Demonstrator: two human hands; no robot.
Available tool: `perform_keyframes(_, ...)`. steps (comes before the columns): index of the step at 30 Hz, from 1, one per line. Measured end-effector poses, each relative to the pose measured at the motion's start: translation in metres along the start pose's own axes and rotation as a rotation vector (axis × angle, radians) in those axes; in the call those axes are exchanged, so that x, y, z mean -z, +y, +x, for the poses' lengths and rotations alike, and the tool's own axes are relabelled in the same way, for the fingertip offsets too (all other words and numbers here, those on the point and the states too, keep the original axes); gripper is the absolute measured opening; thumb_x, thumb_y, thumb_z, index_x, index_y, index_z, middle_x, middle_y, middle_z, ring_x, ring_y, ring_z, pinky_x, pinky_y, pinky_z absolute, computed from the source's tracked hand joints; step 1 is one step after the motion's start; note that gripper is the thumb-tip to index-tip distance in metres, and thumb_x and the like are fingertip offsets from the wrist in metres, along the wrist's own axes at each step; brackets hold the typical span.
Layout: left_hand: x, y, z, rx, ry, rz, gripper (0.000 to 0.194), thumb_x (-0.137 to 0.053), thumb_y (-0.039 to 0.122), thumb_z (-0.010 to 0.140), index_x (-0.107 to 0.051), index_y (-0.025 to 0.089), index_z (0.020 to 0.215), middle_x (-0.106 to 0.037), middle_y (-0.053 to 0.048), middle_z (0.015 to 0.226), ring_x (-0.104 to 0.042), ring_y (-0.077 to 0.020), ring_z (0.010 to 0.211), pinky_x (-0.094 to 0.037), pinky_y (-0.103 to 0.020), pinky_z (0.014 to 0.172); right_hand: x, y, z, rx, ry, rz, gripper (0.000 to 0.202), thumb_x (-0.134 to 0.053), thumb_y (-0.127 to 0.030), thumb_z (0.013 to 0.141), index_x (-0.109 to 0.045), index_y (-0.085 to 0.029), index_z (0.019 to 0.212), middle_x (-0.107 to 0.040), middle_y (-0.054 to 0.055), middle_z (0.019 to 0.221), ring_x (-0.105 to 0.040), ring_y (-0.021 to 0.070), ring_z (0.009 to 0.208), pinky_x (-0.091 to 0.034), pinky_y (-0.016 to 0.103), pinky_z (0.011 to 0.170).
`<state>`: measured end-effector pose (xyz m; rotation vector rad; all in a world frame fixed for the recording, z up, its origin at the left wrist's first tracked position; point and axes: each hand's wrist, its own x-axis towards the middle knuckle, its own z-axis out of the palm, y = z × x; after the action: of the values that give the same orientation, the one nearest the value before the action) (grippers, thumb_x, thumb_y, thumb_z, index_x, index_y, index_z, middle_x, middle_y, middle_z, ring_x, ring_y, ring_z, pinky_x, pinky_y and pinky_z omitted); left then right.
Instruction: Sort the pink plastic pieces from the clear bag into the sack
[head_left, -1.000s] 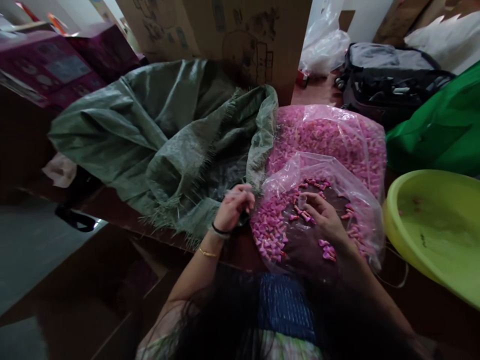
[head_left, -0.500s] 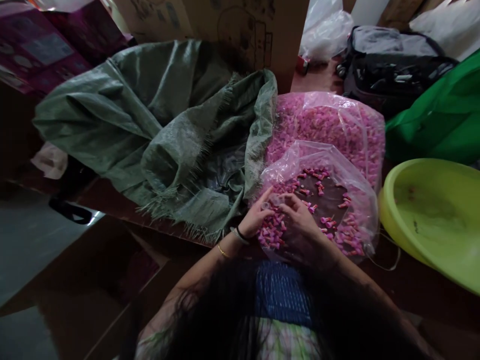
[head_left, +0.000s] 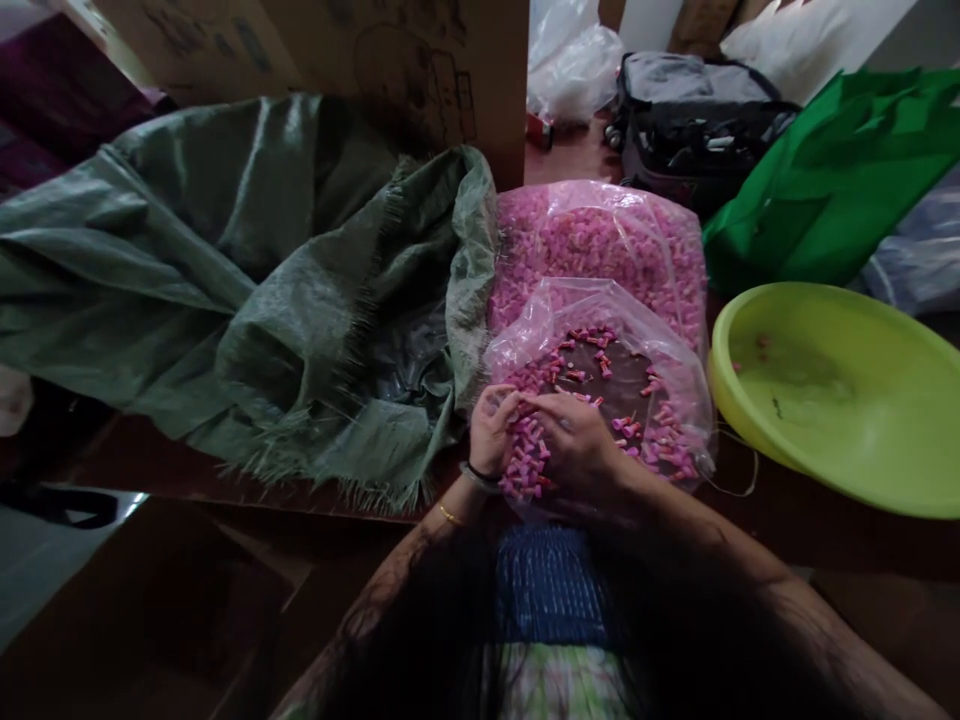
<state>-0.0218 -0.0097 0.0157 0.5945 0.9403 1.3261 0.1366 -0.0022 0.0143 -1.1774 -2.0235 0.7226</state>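
Tabletop [head_left: 161, 465] under clear bag [head_left: 525, 335] of pink pieces [head_left: 675, 448]

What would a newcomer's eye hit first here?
Probably the clear plastic bag of bright pink pieces near the middle, with the left hand and right hand close together at its near side. Next, the yellow-green basin to its right and the big dull-green sack to its left.

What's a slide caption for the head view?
Left hand and right hand close together at a clear plastic bag of small pink pieces, lime-green basin to the right.
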Motion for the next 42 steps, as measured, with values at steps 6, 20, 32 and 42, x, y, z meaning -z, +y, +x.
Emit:
perform_keyframes(6, 0.052, 0.054, 0.002, 0.03, -0.065, 0.2, 0.042, -0.077, 0.021, 0.065, -0.057, 0.018, 0.102, -0.056, 0.004, 0.074, -0.045, -0.0032, 0.05, -0.032, -0.016, 0.043, 0.049, 0.088, 0.019, -0.435, 0.067, -0.643, 0.051, -0.056, -0.039, 0.088, -0.054, -0.01, 0.13, -0.055, 0.022, 0.13, -0.048, 0.0348, 0.118, -0.037, 0.051, 0.098)
perform_keyframes(20, 0.147, 0.107, 0.071, -0.376, 0.588, 1.424, 0.023, -0.061, 0.027, 0.073, -0.059, 0.017, 0.093, -0.067, -0.008, 0.088, -0.063, -0.0207, 0.079, -0.048, -0.031, 0.076, 0.033, 0.076, -0.012, -0.393, 0.048, 0.084, 0.033, -0.047, -0.042, 0.09, -0.064, -0.021, 0.108, -0.066, 0.006, 0.096, -0.061, 0.0202, 0.084, -0.049, 0.035, 0.077)
perform_keyframes(32, 0.138, 0.086, 0.09, -0.072, 0.714, 1.82, 0.037, -0.056, 0.033, 0.08, -0.054, 0.011, 0.11, -0.062, -0.026, 0.106, -0.061, -0.0406, 0.098, -0.049, -0.05, 0.075, 0.064, 0.066, -0.021, -0.732, -0.037, 0.722, 0.038, -0.058, -0.048, 0.082, -0.062, -0.025, 0.113, -0.066, 0.002, 0.102, -0.063, 0.0145, 0.082, -0.053, 0.025, 0.064)
perform_keyframes(42, 0.157, 0.091, 0.077, -0.507, 0.52, 1.03, 0.033, -0.071, 0.024, 0.067, -0.054, 0.017, 0.094, -0.06, -0.004, 0.092, -0.058, -0.0199, 0.089, -0.048, -0.038, 0.088, 0.017, 0.063, -0.028, -0.368, -0.024, -0.437, 0.033, -0.058, -0.04, 0.087, -0.061, -0.021, 0.114, -0.062, 0.008, 0.114, -0.063, 0.0207, 0.087, -0.047, 0.029, 0.068)
